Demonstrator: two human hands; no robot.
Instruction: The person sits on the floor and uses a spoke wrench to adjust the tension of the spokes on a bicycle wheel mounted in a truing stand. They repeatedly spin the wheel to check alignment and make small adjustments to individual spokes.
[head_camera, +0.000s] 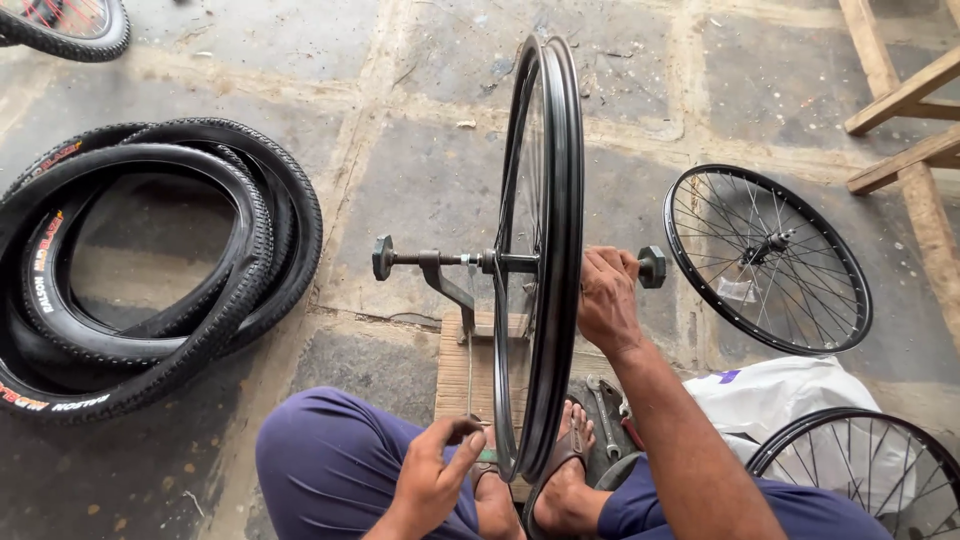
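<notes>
- Nearest the camera, the left hand (432, 478) hovers over the knee in blue trousers, fingers curled and pinched on a small greenish tool (486, 456) held right at the lower edge of the black wheel rim (545, 260).
- That rim stands upright, edge-on to the view, mounted on the axle of a metal truing stand (440, 275) bolted to a wooden block (470, 365) on the stone floor (420, 170).
- On the far side of the rim, the right hand (605, 295) is closed around the axle, just beside the end knob (652, 266).
- Judging by this, the wheel is being trued: one hand steadies, the other works a spoke nipple.
- A next move would call for small, careful turns, then a spin to check wobble.
- Spanners (603, 405) lie by the sandalled foot (565, 470).
- Loose tyres (150, 270) sit to the left, a spoked wheel (768, 258) to the right.
</notes>
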